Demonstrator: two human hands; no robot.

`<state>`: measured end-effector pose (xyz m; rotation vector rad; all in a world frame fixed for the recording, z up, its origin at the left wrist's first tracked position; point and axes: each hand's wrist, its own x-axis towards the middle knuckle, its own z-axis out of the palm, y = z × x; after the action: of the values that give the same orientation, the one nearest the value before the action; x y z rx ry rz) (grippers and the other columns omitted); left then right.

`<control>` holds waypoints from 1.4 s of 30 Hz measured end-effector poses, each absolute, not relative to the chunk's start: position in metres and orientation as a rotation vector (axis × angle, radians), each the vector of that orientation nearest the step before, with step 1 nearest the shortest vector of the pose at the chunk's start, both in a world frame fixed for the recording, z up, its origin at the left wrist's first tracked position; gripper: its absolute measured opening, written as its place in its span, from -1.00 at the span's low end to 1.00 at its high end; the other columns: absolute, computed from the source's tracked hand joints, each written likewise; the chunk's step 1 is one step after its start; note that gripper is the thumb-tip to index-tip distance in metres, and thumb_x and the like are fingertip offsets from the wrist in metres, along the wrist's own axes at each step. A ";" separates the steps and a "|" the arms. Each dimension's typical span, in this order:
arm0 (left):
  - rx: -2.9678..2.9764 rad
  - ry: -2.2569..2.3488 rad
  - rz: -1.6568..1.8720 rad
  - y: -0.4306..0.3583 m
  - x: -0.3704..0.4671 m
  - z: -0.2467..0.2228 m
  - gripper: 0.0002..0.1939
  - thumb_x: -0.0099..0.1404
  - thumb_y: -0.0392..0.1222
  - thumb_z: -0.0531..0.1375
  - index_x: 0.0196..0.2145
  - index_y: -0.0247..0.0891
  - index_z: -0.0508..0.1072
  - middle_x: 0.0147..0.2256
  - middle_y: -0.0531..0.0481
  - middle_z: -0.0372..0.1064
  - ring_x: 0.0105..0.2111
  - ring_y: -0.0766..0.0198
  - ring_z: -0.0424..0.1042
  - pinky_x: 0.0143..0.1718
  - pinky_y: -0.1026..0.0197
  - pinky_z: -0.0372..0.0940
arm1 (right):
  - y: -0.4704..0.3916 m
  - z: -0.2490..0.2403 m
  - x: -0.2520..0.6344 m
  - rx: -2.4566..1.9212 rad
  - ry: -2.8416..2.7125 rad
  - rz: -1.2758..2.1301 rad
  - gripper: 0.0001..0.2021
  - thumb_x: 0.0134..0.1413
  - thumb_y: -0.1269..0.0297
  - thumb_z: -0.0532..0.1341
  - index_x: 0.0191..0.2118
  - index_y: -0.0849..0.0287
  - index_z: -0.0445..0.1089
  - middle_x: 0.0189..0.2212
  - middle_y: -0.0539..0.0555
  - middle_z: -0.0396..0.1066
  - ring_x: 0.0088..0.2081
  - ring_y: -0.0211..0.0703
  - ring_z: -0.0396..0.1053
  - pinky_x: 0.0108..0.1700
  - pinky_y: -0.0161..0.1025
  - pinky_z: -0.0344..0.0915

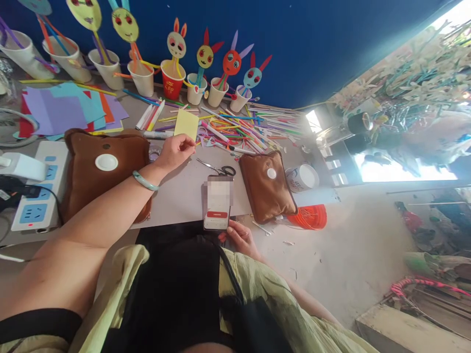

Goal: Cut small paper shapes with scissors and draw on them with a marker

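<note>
My left hand (177,151) has its fingers curled together at the lower edge of a yellow sheet of paper (187,123). Whether they pinch the sheet or something small, I cannot tell. Down at the table's front edge, my right hand (241,239) grips a smartphone (217,203) by its lower right corner. Its lit screen shows a red button near the bottom, with the upper part blurred. Scissors with black handles (228,170) lie just beyond the phone, blades slightly apart. A roll of tape (154,154) sits beside my left wrist, partly hidden.
Brown hot-water bags (267,189) flank the phone, the left one partly under my forearm. Coloured sticks and markers (239,128) lie beyond. Paper cups (142,81) with face puppets line the blue wall. A power strip (35,206) is left; a red basket (312,216) stands right.
</note>
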<state>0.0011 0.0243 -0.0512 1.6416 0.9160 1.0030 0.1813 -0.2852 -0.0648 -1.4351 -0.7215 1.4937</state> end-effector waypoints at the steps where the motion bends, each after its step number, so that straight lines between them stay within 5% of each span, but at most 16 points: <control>1: 1.642 0.915 1.003 0.024 0.001 -0.051 -0.87 0.09 -0.16 0.26 -0.40 -0.25 0.46 -0.46 -0.03 0.50 -0.43 0.24 0.49 -0.39 0.23 0.37 | -0.285 -0.065 0.181 -1.439 -0.730 1.491 -0.60 0.16 0.02 0.29 0.02 0.17 0.47 -0.44 0.06 0.54 -0.41 -0.17 0.45 -0.25 -0.16 0.42; 42: 1.657 0.911 1.012 0.024 0.001 -0.050 -0.87 0.09 -0.16 0.26 -0.41 -0.26 0.46 -0.48 -0.01 0.49 -0.46 0.27 0.47 -0.41 0.26 0.35 | -0.287 -0.062 0.178 -1.414 -0.650 1.500 -0.59 0.13 0.02 0.32 0.01 0.15 0.44 -0.42 0.05 0.57 -0.38 -0.16 0.48 -0.20 -0.13 0.43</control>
<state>0.0008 0.0240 -0.0496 1.6574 0.9111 1.0120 0.1775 -0.2872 -0.0625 -1.4137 -0.6496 1.4997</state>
